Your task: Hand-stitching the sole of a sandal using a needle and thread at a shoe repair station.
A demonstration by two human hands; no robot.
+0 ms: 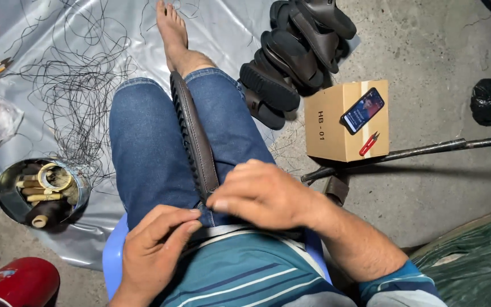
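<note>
Sole point(195, 133) lies edge-up along thigh; right hand point(259, 193) grip pinches its near end, left hand point(157, 244) grip closed just below, touching it.

A grey concrete floor point(439, 51), rough and stained, fills the scene. A pale plastic sheet point(228, 25) covers the floor to the left of a brown cardboard box point(336, 128), and black threads point(78, 85) lie tangled across the sheet well to the box's left. A dark metal rod point(427, 150) runs along the floor just right of the box. Light is even and soft.
</note>
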